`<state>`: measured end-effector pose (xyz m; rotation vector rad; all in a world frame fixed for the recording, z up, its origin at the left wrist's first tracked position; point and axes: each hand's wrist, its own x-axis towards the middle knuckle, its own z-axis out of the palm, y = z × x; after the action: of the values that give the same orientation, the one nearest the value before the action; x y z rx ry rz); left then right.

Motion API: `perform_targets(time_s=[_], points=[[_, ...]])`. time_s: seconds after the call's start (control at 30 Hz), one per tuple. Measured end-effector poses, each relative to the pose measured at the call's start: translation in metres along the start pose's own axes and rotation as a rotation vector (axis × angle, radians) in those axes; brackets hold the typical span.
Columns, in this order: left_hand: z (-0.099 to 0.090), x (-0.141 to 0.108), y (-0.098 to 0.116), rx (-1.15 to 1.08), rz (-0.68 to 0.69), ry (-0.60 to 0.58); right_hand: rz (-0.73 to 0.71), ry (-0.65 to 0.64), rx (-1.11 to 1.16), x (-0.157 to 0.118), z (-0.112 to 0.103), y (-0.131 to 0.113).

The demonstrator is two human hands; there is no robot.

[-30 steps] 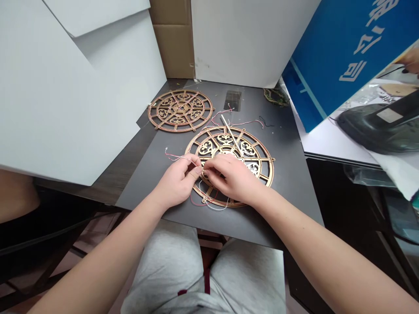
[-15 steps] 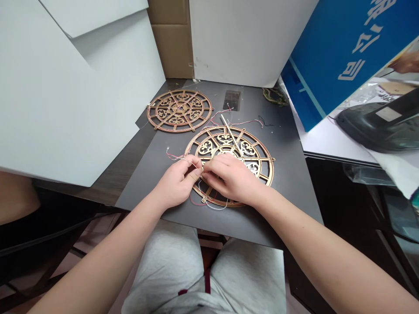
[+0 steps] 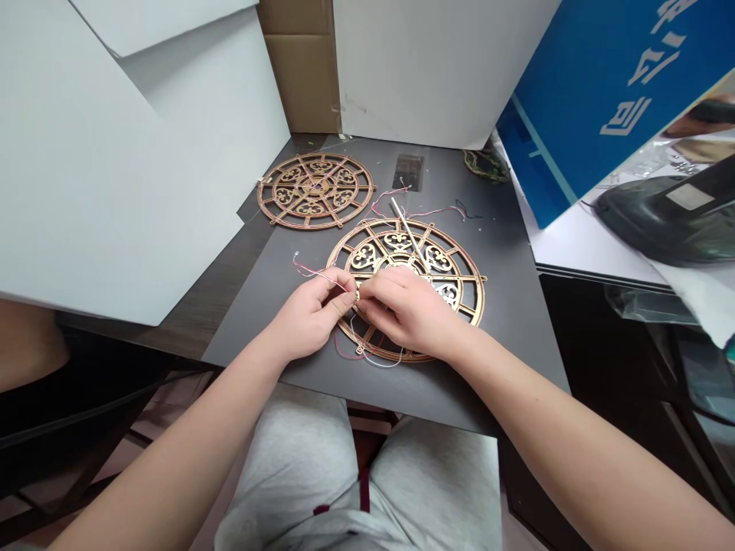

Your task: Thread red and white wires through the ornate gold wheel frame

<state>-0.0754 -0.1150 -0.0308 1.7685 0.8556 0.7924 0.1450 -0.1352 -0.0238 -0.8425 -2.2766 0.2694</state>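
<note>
A round openwork wooden frame [image 3: 480, 295] lies flat near the table's front, with scrollwork and spokes inside it. Over its left part, my left hand [image 3: 315, 315] pinches thin red and white wires [image 3: 310, 271], whose loose end sticks out to the left. My right hand [image 3: 405, 310] is closed against the left fingertips; whatever it grips is too small to make out. Wire loops [image 3: 382, 364] hang past the frame's front edge. A thin pale stick [image 3: 407, 229] rests across the back of the frame, beside more loose wires [image 3: 428, 213].
A second round wooden frame [image 3: 261, 200] lies at the back left of the dark board [image 3: 253, 321]. White panels [image 3: 413, 69] stand behind and at the left, and a blue printed panel [image 3: 574, 115] at the right. Beside that is a black device [image 3: 643, 218].
Both hands keep nearly the same pose with fingertips together. The view has shifted slightly, and the near frame appears a little further right.
</note>
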Motion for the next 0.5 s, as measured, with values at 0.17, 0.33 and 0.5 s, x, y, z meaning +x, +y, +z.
perform_targets(time_s=[0.17, 0.33, 0.5], points=[[0.0008, 0.0002, -0.0011, -0.032, 0.012, 0.008, -0.014, 0.034, -0.006, -0.0005, 0.0009, 0.0000], [0.0014, 0.0024, 0.0002, -0.029, 0.033, 0.021, -0.005, 0.047, -0.023, -0.0007, 0.0020, -0.0001], [0.0006, 0.0022, 0.0006, -0.040, 0.025, 0.020, -0.012, 0.076, -0.035, -0.0008, 0.0021, 0.0001]])
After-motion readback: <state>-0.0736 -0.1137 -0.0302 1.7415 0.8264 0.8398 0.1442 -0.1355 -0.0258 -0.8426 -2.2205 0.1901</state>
